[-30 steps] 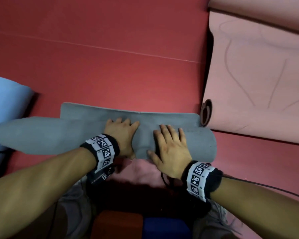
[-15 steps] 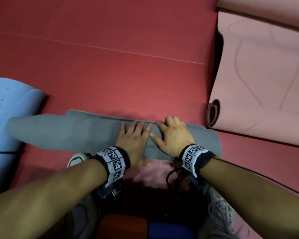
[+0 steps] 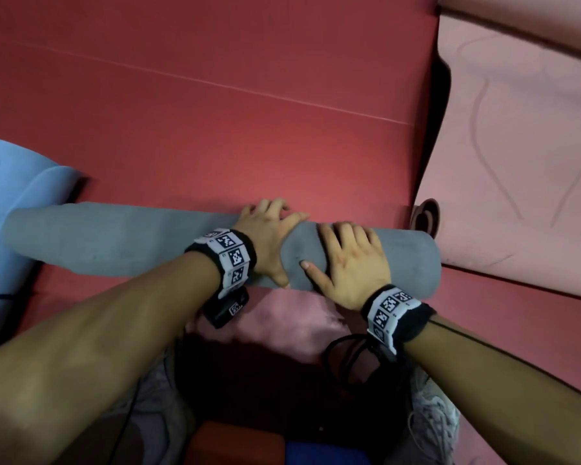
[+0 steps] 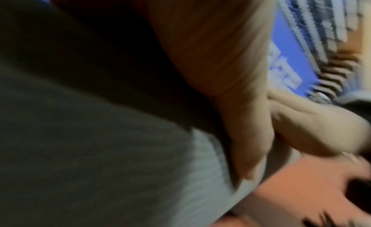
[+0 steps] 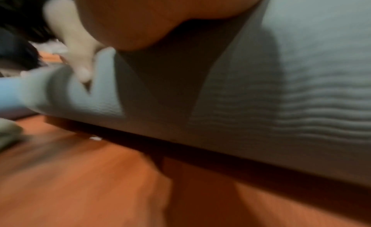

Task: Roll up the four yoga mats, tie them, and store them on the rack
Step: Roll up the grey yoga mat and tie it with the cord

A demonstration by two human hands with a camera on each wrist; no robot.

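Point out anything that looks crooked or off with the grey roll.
The grey mat is rolled unevenly: its right end is thick and round, while the left end tapers flatter and reaches the blue mat. Both the left hand and the right hand press near the thick end. No damage shows.

An exercise or yoga studio: a red padded floor (image 3: 215, 129) with seam lines is strewn with yoga mats, among them a rolled grey mat (image 3: 114, 243), a blue mat (image 3: 17, 203) and a pink mat (image 3: 517, 179) partly unrolled.
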